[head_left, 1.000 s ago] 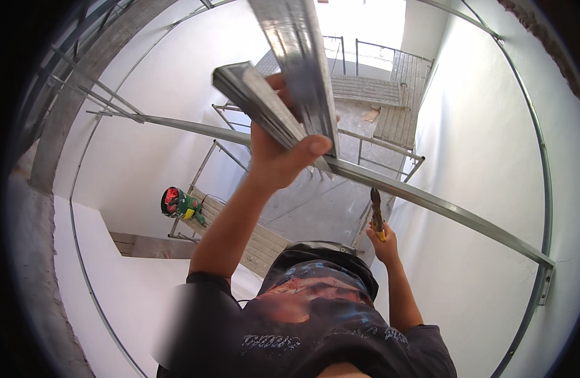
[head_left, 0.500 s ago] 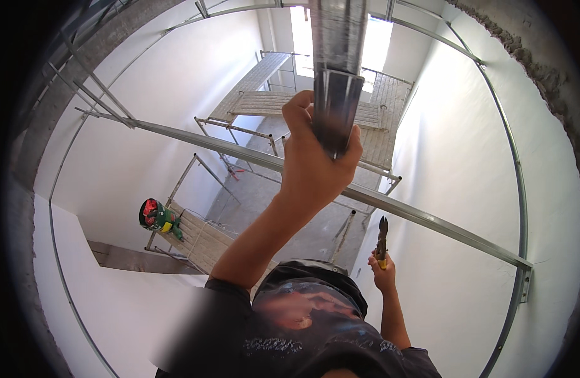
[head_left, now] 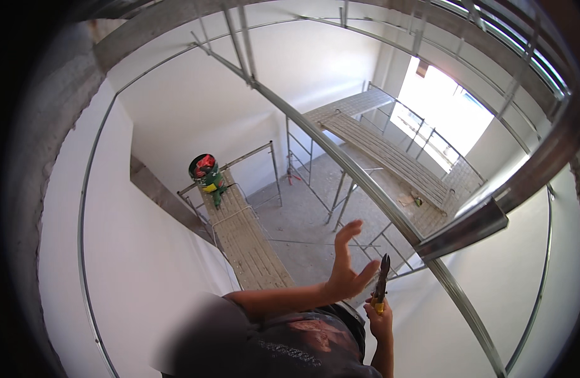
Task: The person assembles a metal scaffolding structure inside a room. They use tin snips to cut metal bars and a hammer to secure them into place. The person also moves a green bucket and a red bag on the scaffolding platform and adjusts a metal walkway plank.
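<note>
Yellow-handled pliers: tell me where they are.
In the head view, the pliers are below and right of centre, held in the right hand, beside the open left hand.

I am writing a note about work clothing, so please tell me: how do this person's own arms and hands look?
The left hand and right hand are bare: no gloves, and no ring or watch visible. The forearms are uncovered. The left sleeve is dark and short, on a T-shirt with a reddish print.
</note>
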A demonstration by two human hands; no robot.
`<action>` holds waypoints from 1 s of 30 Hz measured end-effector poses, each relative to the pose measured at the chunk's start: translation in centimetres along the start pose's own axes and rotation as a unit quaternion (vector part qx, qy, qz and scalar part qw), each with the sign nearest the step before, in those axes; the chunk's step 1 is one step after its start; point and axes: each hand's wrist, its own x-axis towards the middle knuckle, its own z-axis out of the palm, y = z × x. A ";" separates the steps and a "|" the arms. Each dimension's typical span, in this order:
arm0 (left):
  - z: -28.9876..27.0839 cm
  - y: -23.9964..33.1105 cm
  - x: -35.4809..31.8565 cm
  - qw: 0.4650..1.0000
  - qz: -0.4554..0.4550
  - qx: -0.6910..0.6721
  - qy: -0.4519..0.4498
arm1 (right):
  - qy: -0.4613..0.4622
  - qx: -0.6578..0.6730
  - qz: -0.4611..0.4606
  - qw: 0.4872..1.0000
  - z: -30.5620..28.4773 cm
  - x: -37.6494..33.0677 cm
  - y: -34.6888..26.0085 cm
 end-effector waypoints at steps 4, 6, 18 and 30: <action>-1.8 -2.9 -6.2 0.961 -0.254 -0.110 0.000 | -0.112 -0.098 -0.004 0.989 4.5 1.9 -5.3; -2.7 -5.1 -7.5 0.914 -0.352 -0.190 0.066 | -0.134 -0.189 -0.059 0.971 8.6 2.6 -6.8; -23.6 -11.5 -11.4 0.835 -0.463 0.093 0.282 | -0.481 -0.065 0.377 0.789 6.3 8.9 25.3; -23.3 -7.9 -10.1 0.876 -0.429 0.150 0.165 | -0.512 -0.050 0.540 0.666 12.9 13.0 24.8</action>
